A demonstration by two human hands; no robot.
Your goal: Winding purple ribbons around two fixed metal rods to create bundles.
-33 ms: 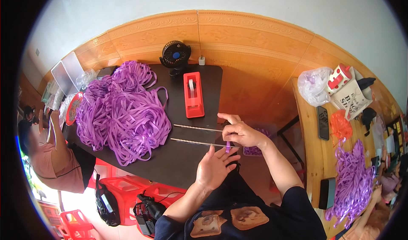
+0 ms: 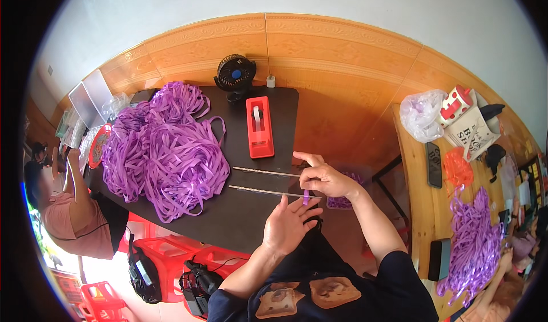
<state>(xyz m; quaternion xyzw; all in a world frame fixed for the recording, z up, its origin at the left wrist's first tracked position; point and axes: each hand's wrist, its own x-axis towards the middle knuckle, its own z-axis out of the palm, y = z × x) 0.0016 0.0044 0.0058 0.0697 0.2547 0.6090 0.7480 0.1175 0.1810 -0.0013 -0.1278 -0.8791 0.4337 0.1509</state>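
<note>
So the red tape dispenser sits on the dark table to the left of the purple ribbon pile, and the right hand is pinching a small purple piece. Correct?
Not quite. In the head view the red tape dispenser sits to the right of the purple ribbon pile on the dark table. The right hand does pinch a small purple piece.

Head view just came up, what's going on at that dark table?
A person sits at the dark table. Their right hand pinches a short purple strip at the table's near right edge, with the left hand open just below it. Two thin rods lie across the table beside them. A large heap of purple ribbon fills the left side, and a red tape dispenser stands behind.
</note>
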